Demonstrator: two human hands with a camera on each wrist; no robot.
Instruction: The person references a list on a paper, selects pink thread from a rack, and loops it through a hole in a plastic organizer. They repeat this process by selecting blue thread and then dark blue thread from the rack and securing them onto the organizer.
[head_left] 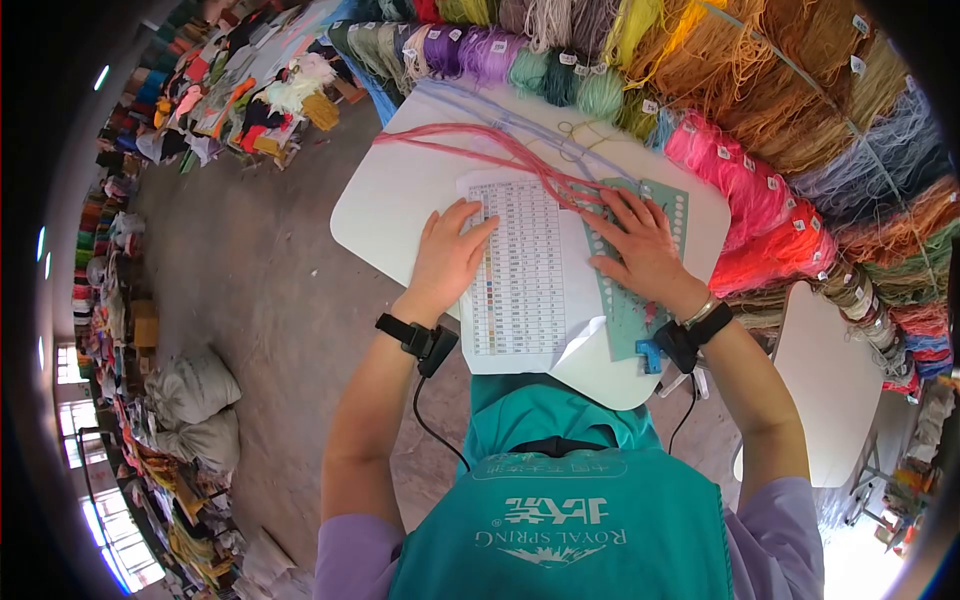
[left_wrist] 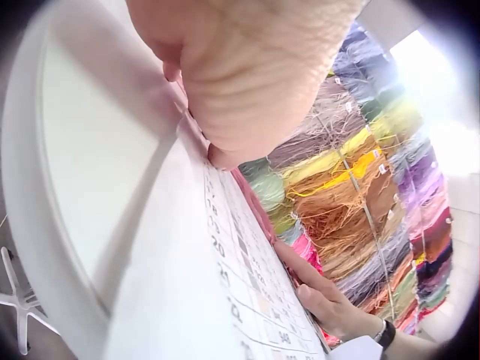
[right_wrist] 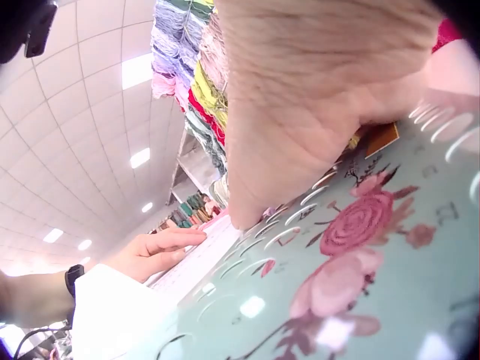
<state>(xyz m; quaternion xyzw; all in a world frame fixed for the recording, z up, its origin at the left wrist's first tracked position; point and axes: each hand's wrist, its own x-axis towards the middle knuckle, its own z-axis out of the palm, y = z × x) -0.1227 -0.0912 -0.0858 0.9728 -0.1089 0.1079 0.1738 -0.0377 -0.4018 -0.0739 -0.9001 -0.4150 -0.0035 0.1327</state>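
Note:
A printed chart sheet (head_left: 525, 270) lies on the white table, its lower right corner curled up. My left hand (head_left: 447, 250) rests at its left edge with fingers extended; the left wrist view shows that hand (left_wrist: 240, 82) close over the paper. With fingers spread, my right hand (head_left: 645, 250) touches the upper part of a green card (head_left: 627, 315) with holes along its edge. Pink flowers are printed on this card (right_wrist: 285, 281) in the right wrist view. A bundle of pinkish-red thread (head_left: 480, 133) runs across the table to the right fingertips.
Pale lilac threads (head_left: 500, 112) lie along the back of the white table (head_left: 365, 215). Hanks of coloured thread (head_left: 720, 165) hang behind and to the right. A small blue object (head_left: 650, 356) sits by the card's lower end. Another white table (head_left: 825, 390) stands at right.

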